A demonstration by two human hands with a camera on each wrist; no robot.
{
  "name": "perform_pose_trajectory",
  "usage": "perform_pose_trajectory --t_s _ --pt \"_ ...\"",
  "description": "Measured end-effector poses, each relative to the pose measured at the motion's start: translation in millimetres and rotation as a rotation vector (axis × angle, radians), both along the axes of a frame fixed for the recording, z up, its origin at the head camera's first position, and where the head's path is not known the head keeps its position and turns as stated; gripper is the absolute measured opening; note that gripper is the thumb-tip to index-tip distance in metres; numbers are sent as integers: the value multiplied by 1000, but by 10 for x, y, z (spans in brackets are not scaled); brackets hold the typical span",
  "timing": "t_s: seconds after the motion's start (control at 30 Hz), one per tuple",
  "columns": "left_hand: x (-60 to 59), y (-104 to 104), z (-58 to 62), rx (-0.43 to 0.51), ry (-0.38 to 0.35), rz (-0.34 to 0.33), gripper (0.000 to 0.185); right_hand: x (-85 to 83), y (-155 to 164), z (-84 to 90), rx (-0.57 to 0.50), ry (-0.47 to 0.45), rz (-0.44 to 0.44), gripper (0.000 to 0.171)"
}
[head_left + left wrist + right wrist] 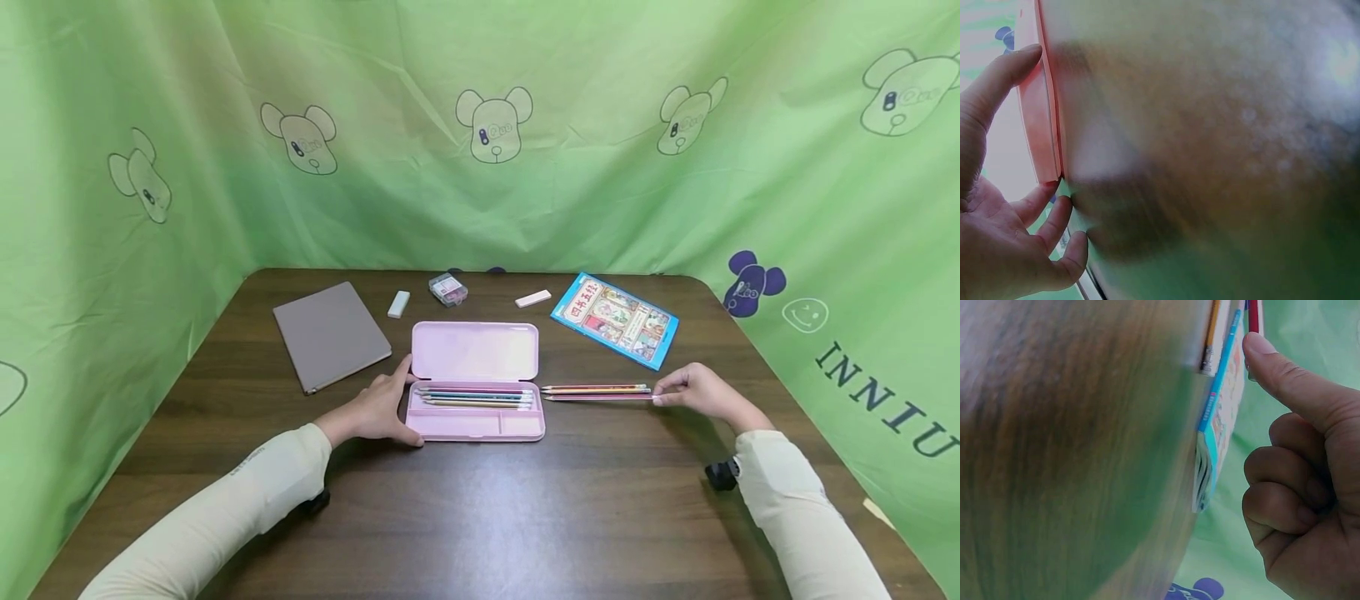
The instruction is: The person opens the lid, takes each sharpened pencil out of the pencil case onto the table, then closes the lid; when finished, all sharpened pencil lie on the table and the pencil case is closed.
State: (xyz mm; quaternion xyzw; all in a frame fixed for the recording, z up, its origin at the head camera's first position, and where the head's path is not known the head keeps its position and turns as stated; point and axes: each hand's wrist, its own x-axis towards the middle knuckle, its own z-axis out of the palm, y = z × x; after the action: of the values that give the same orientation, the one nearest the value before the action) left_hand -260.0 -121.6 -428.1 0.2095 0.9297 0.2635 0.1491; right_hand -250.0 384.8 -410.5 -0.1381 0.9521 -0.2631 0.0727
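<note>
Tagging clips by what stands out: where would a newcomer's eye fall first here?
Probably the open pink pencil case near the middle of the table, with pencils in its back compartment and the left hand at its left side. Next, right of the case, the right hand pinches a pencil by its end. Behind the table hangs a bright green curtain printed with animal heads.

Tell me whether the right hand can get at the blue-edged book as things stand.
Probably yes: only bare table seems to separate the right hand from the blue-edged book, and nothing lies on its cover. But the fingers pinch a pencil, which likely needs setting down first.
</note>
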Motion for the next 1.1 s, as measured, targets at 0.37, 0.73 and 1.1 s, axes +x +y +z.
perform_pose_trajectory --t_s 0.37,0.73,1.1 --pt "12 11 -1 0 5 -3 131 -70 -88 -60 9 -7 -75 23" --pt "3 9 -10 3 20 3 131 -197 -548 -104 -95 -12 17 29" --pt "3 0 -13 5 18 7 131 -282 -972 -94 -124 -12 131 31"
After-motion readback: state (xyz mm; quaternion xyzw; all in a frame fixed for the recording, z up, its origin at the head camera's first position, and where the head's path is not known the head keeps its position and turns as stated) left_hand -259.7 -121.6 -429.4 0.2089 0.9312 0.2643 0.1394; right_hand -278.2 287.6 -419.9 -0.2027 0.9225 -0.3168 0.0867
